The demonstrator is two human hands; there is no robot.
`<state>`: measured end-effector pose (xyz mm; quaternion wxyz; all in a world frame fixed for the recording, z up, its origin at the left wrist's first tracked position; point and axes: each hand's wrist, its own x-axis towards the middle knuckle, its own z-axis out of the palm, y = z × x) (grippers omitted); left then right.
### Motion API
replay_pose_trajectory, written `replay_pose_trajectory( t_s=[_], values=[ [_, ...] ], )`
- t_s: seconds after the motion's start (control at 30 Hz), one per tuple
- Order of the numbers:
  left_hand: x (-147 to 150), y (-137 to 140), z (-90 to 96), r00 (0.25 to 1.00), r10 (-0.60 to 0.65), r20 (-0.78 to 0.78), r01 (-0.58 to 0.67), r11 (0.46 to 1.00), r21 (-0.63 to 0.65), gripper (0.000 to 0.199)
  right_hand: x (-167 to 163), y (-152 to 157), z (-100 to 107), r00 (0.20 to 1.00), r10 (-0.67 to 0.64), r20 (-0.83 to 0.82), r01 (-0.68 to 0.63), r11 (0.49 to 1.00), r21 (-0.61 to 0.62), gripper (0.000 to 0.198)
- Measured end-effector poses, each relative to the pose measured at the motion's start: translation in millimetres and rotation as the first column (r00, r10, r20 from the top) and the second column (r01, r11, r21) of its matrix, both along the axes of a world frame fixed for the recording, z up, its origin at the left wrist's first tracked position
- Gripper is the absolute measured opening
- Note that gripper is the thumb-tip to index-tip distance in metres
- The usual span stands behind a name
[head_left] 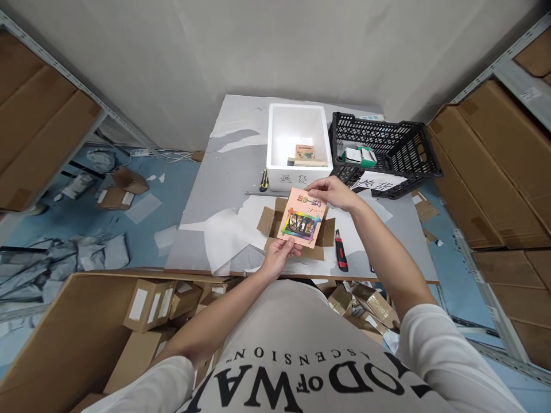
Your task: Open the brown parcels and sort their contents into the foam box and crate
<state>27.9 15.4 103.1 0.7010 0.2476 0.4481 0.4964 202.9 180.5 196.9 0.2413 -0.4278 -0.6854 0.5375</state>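
A thin pink book (302, 217) with a rainbow-framed picture on its cover is held between both hands. My left hand (282, 253) pinches its lower edge, and my right hand (333, 192) grips the top right corner. Under the book stands a small cardboard box (270, 222) with its flaps spread; the book hides most of its inside. Behind it, a white foam box (297, 175) with handwriting on the front has several books (305, 151) at the bottom. To the right of the small box lies a red and black utility knife (341, 252).
A black plastic crate (387, 155) holding green and white packs stands right of the foam box. A yellow and black cutter (264, 180) lies at its left. Small cartons (148, 304) fill a large box below the table's front edge. Shelves with cartons (503, 160) flank both sides.
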Motion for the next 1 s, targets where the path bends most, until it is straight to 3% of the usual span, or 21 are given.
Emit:
replay_pose_trajectory(
  t_s=[0.27, 0.43, 0.57, 0.67, 0.77, 0.87, 1.0],
  values=[
    [6, -5, -5.6, 1.0, -0.006, 0.023, 0.006, 0.999, -0.033, 0.038, 0, 0, -19, 0.994, -0.1, -0.04, 0.094, 0.986, -0.134, 0.032],
    [10, 0, -1.3, 0.989, 0.109, 0.097, -0.104, 0.993, -0.05, 0.038, -1, -8, -17, 0.93, -0.261, -0.258, 0.186, 0.941, -0.284, 0.042],
    [12, 7, 4.3, 0.976, 0.2, 0.09, -0.199, 0.98, -0.024, 0.039, -3, -43, -31, 0.85, -0.322, -0.417, 0.15, 0.906, -0.395, 0.049],
    [13, 15, 5.0, 0.972, 0.225, 0.066, -0.227, 0.974, 0.012, 0.038, -12, -79, -52, 0.877, -0.3, -0.375, 0.12, 0.892, -0.435, 0.044],
    [14, 26, 3.9, 0.984, 0.176, 0.007, -0.176, 0.983, 0.055, 0.04, -21, -98, -68, 0.899, -0.318, -0.302, 0.175, 0.891, -0.418, 0.044],
    [11, 39, 4.5, 0.993, 0.12, -0.024, -0.117, 0.99, 0.075, 0.044, -24, -86, -68, 0.892, -0.352, -0.284, 0.236, 0.898, -0.371, 0.048],
    [-7, 52, 2.2, 0.987, 0.105, -0.118, -0.094, 0.991, 0.092, 0.047, -13, -29, -49, 0.84, -0.447, -0.307, 0.367, 0.886, -0.284, 0.044]
  ],
)
